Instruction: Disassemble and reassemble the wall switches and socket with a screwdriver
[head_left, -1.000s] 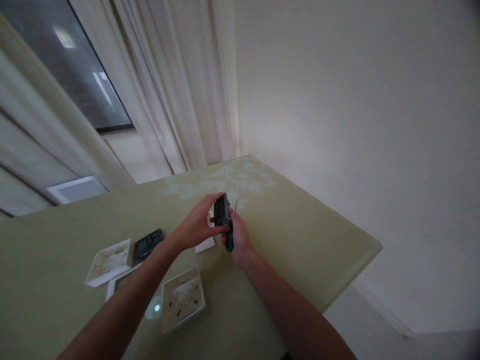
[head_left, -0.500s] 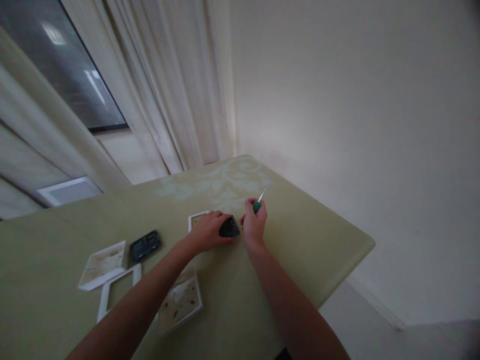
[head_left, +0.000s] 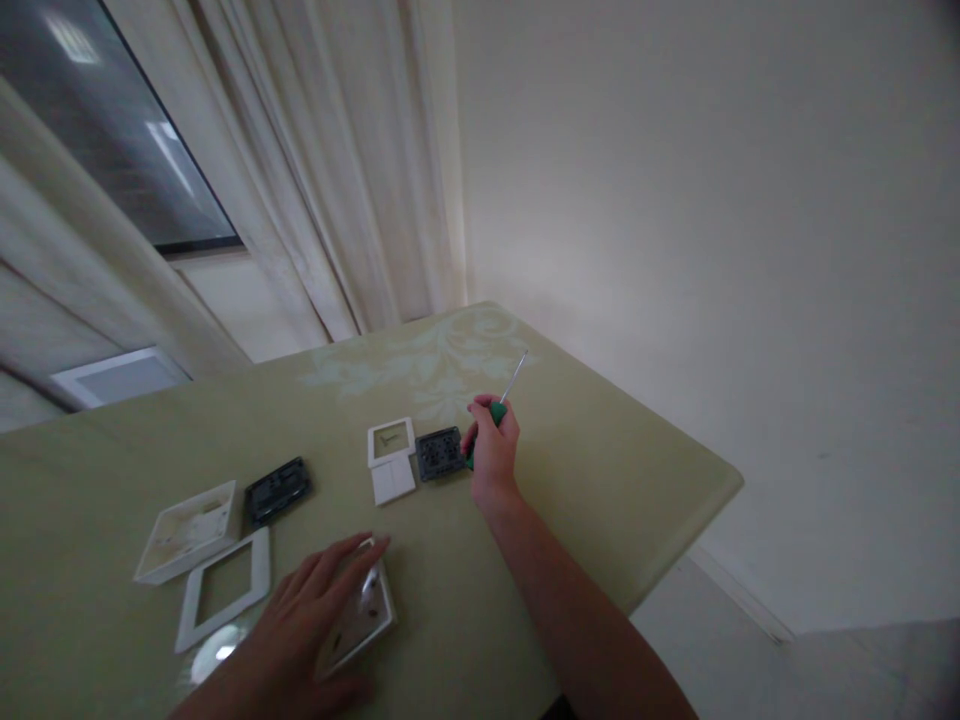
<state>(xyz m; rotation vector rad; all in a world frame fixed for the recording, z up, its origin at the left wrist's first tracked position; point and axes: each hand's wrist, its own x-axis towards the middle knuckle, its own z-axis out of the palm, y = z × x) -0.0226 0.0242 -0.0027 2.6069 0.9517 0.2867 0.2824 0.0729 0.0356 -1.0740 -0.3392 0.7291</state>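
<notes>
My right hand [head_left: 495, 450] is closed around the green handle of a screwdriver [head_left: 513, 378], its metal shaft pointing up and away. Beside that hand lies a black switch plate [head_left: 439, 453], flat on the table. My left hand [head_left: 319, 605] reaches over a white wall box [head_left: 379, 605] near the front, fingers stretched out and fingertips at its far edge. Part of this box is hidden under the hand, and I cannot tell how firmly it is touched. A small white frame [head_left: 370, 442] with screws inside it and a white cover plate [head_left: 394, 480] lie left of the black plate.
On the left are another white wall box [head_left: 161, 563], a second black plate [head_left: 277, 490] and a larger white frame [head_left: 260, 575]. A round shiny item [head_left: 215, 652] sits partly behind my left forearm. The table [head_left: 600, 480] meets a wall at the right, with curtains behind.
My left hand has let go of the black switch plate and moved down and left to the front white box. The plate now lies flat. My right hand keeps the screwdriver.
</notes>
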